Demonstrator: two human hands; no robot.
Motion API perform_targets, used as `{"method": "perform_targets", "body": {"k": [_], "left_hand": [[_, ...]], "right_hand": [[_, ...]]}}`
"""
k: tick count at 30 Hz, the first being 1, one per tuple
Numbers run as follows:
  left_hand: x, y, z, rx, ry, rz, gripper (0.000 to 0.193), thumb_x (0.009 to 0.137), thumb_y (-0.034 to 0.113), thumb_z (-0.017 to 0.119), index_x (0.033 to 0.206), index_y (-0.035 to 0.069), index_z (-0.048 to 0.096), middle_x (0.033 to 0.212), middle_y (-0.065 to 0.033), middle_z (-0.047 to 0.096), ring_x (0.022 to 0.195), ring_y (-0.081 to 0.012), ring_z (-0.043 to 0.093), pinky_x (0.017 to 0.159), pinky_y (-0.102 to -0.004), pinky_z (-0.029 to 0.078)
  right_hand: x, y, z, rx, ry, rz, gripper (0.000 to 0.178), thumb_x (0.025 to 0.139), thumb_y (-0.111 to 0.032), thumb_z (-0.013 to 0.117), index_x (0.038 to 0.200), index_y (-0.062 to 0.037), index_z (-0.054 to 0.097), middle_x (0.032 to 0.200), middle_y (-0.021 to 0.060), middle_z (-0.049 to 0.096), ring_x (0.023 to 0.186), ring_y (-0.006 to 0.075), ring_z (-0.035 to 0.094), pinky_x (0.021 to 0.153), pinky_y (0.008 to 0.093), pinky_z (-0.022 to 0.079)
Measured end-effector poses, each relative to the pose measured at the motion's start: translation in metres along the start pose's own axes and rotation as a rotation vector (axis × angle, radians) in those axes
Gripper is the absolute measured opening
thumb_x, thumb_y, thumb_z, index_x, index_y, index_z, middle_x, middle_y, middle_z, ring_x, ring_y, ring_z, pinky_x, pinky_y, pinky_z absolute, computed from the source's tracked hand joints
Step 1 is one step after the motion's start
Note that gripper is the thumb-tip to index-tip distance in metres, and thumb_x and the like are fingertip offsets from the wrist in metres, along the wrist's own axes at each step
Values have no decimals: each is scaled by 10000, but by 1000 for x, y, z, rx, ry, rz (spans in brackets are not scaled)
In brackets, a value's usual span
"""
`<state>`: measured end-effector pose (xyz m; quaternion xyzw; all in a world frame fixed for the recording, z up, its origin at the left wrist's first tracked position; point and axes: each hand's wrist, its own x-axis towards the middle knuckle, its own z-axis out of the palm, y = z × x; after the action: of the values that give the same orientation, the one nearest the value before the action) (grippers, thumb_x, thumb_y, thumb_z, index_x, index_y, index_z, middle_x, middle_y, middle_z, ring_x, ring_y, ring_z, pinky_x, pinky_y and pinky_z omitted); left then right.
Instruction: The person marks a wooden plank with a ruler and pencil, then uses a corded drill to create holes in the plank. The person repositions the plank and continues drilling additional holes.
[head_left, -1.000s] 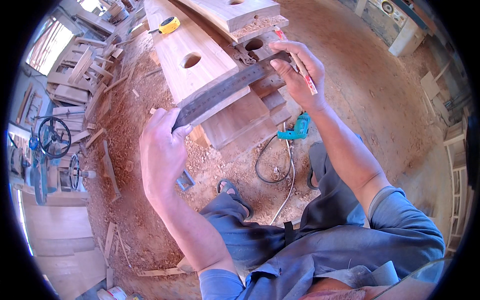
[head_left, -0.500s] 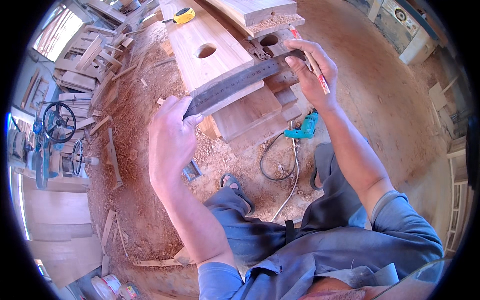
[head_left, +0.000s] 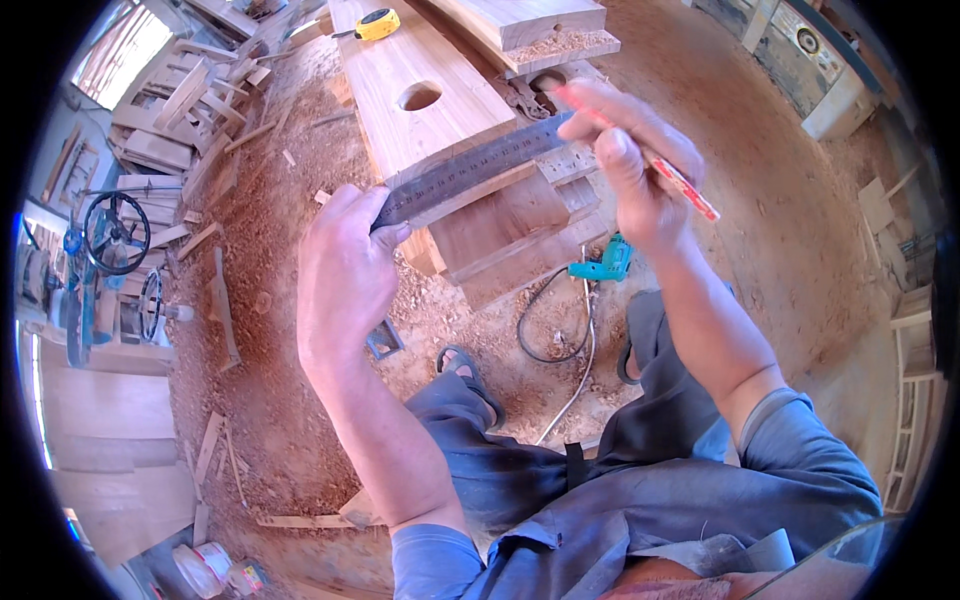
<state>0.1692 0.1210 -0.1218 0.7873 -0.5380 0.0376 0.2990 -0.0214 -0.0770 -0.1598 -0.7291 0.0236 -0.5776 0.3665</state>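
1. Ruler (head_left: 475,172): dark, looks like metal, set crosswise along the near edge of the plank (head_left: 455,122), with its ends poking past both near corners. Can't tell if it's flat on the wood the whole way.

2. Left grip (head_left: 345,265) is clamped on the ruler's left end, thumb against fingers, just off the plank's near left corner. Good spot imo, most of the face is uncovered.

3. Right grip (head_left: 650,165) is closed around a red-and-white pencil (head_left: 685,187), fingertips right by the ruler's other end, beyond the near right corner. It's blurry, so I can't tell if they touch the metal.

4. Feel-wise, my guess: light enough for one hand, stiff edge-on, maybe springy across the flat. Not fragile, I'd say.

5. Metal on smooth wood probably skates, so I'd pinch the ends or press the middle down. Mind those corners with bare fingers.

6. Pencil's light too; the tip is likely the only delicate bit, so hold the barrel.

7. Plank looks chunky and heavy, shouldn't budge much. Yellow tape measure (head_left: 378,24) sits farther up it, beyond the hole (head_left: 419,96).
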Motion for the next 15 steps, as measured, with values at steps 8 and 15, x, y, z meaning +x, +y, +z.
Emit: {"method": "perform_targets", "body": {"k": [8, 15], "left_hand": [[1, 3, -2, 22, -37, -44, 287, 881, 20, 715, 1164, -24, 690, 975, -197, 620, 922, -393, 640, 811, -465, 492], [0, -1, 3, -32, 37, 10, 286, 832, -19, 726, 1110, -55, 671, 917, -193, 604, 849, -355, 599, 809, -411, 478]], "right_hand": [[-5, -8, 40, -38, -141, -20, 114, 929, -2, 704, 1023, 35, 757, 903, 103, 754, 731, 123, 658, 639, 257, 481], [-5, -1, 51, -67, -116, -60, 96, 904, 47, 712, 988, 25, 751, 862, 89, 743, 720, 138, 665, 641, 261, 489]]}}
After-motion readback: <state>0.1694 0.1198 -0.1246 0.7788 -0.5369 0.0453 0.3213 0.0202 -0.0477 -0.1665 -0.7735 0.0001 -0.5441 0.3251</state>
